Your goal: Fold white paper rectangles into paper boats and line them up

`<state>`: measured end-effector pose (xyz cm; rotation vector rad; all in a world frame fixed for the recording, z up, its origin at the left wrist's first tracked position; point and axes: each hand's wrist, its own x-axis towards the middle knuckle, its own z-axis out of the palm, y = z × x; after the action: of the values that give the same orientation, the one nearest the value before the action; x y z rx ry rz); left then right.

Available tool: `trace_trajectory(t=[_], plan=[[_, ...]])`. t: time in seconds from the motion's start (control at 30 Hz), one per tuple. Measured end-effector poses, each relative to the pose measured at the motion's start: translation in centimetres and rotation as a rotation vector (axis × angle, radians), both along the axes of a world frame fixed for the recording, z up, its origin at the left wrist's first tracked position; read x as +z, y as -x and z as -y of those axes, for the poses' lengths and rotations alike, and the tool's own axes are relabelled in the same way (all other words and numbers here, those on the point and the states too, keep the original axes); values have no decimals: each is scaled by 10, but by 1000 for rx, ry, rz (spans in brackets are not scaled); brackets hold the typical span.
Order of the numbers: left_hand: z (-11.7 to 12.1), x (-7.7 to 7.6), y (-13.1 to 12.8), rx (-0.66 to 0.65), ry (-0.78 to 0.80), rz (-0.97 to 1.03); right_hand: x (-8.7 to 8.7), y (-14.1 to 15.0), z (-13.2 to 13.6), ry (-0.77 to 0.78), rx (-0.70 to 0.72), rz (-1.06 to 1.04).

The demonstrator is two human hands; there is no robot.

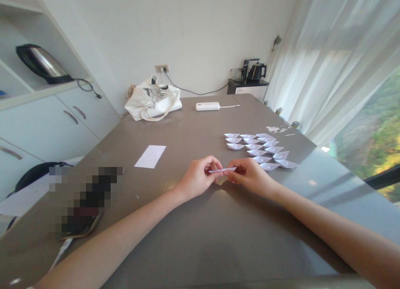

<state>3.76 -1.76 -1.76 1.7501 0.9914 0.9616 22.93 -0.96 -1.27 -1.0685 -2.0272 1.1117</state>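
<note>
Both my hands meet over the middle of the grey table. My left hand and my right hand each pinch one end of a small folded white paper piece, held flat just above the tabletop. Just beyond my right hand, several folded white paper boats lie in neat rows. A flat white sheet of paper rests on the table to the left of my left hand.
A white handbag and a white power bank with a cable sit at the table's far end. A blurred dark object lies near my left forearm. White scraps are near the right edge. Cabinets stand left, curtains right.
</note>
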Motion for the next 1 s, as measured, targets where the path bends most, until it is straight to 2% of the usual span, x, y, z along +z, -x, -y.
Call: trace_trajectory(t=[0.1, 0.3, 0.4, 0.53, 0.67, 0.87, 1.0], plan=[[-1, -1, 0, -32, 17, -9, 4, 1, 2, -2, 5, 31], [-4, -5, 2, -79, 190, 2, 2, 0, 1, 18, -51, 5], [-4, -3, 2, -87, 156, -59, -1, 0, 0, 30, -80, 0], [-3, 2, 3, -13, 84, -75, 0, -1, -3, 61, -37, -52], [-4, -1, 4, -15, 96, -78, 4, -4, -4, 2, -26, -15], [-7, -5, 4, -115, 239, 96, 6, -5, -4, -137, -39, 29], [-10, -6, 5, -100, 302, 165, 3, -5, -5, -104, -5, -53]])
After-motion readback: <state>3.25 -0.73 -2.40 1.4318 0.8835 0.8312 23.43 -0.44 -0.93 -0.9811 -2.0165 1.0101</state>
